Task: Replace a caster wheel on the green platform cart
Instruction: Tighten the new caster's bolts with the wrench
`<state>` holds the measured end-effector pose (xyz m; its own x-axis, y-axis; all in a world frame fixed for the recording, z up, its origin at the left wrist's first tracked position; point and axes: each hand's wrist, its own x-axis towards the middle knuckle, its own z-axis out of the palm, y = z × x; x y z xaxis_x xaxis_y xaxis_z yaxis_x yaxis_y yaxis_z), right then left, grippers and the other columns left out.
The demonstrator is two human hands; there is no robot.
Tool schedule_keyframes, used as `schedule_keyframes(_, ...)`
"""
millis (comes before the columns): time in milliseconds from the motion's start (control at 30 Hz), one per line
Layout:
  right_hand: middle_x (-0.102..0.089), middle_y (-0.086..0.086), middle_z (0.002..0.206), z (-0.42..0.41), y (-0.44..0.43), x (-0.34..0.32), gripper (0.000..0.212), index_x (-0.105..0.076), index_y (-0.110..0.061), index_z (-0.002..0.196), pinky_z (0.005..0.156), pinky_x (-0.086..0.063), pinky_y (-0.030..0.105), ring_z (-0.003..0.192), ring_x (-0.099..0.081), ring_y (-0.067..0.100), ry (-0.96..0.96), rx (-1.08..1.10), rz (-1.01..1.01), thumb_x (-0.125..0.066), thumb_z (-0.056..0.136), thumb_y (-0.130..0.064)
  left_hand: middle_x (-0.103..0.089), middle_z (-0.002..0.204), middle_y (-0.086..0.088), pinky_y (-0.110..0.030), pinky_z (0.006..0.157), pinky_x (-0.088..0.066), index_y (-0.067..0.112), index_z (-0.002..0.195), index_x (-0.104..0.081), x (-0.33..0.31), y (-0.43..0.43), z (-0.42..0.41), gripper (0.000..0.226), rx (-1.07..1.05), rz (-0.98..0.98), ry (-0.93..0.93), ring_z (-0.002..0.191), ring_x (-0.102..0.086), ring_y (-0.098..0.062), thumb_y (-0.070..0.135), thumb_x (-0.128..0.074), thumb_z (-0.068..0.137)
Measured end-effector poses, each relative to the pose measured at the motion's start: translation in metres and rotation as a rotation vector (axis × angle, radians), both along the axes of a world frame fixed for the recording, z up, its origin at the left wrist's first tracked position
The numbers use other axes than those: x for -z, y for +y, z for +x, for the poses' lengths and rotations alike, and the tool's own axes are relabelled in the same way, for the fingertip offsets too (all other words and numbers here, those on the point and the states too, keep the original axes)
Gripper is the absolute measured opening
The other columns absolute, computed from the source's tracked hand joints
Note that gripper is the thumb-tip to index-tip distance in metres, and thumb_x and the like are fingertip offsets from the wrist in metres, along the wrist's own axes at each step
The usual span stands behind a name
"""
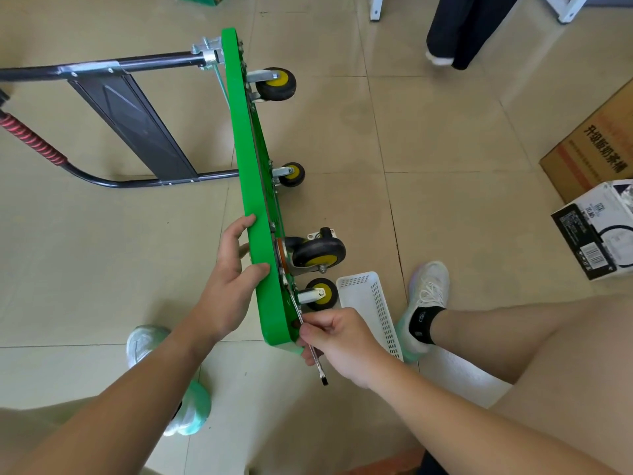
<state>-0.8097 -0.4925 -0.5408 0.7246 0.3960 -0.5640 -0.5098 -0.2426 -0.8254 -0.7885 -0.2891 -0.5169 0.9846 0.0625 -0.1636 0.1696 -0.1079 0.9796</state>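
Observation:
The green platform cart stands on its long edge on the tile floor, with its underside and casters facing right. My left hand grips the near end of the deck's upper edge. My right hand holds a slim metal wrench whose head reaches a fastener beside the nearest caster. A larger black-and-yellow caster sits just above it against the underside. Two more casters are mounted farther along.
The folded black handle with a red grip lies on the floor to the left. A white perforated basket stands by my right foot. Cardboard boxes sit at the right. Another person's legs stand at the top.

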Motion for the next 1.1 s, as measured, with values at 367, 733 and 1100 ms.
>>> schedule_keyframes(367,-0.07,0.011,0.077,0.007,0.012,-0.034,0.016,-0.077,-0.007,0.095,0.069,-0.063,0.041,0.059,-0.068,0.018,0.007,-0.009,-0.135,-0.064,0.097,-0.016,-0.051,0.123,0.047,-0.033,0.099,-0.05,0.046,0.142,-0.03,0.001,-0.003,-0.001,0.065,0.002,0.039,-0.016,0.126,-0.05,-0.004,0.021,-0.048,0.086)
schedule_keyframes(733,-0.054,0.008,0.067,0.051,0.029,-0.103,0.015,-0.062,-0.002,0.11,0.036,-0.044,0.017,0.041,-0.051,0.008,0.431,0.133,0.156,-0.063,0.096,-0.008,-0.04,0.152,0.009,-0.008,0.089,-0.048,0.036,0.148,-0.029,0.001,-0.001,-0.003,0.062,0.017,0.065,-0.063,0.135,-0.046,-0.005,0.008,-0.055,0.099)
schedule_keyframes(1100,-0.072,0.014,0.087,0.004,-0.016,-0.05,0.018,-0.072,-0.001,0.106,0.064,-0.061,0.037,0.061,-0.065,0.022,0.245,0.0,-0.085,-0.07,0.094,-0.014,-0.047,0.126,0.05,-0.018,0.096,-0.049,0.044,0.146,-0.03,0.001,-0.003,-0.004,0.066,0.015,0.062,-0.025,0.125,-0.049,0.01,0.025,-0.051,0.086)
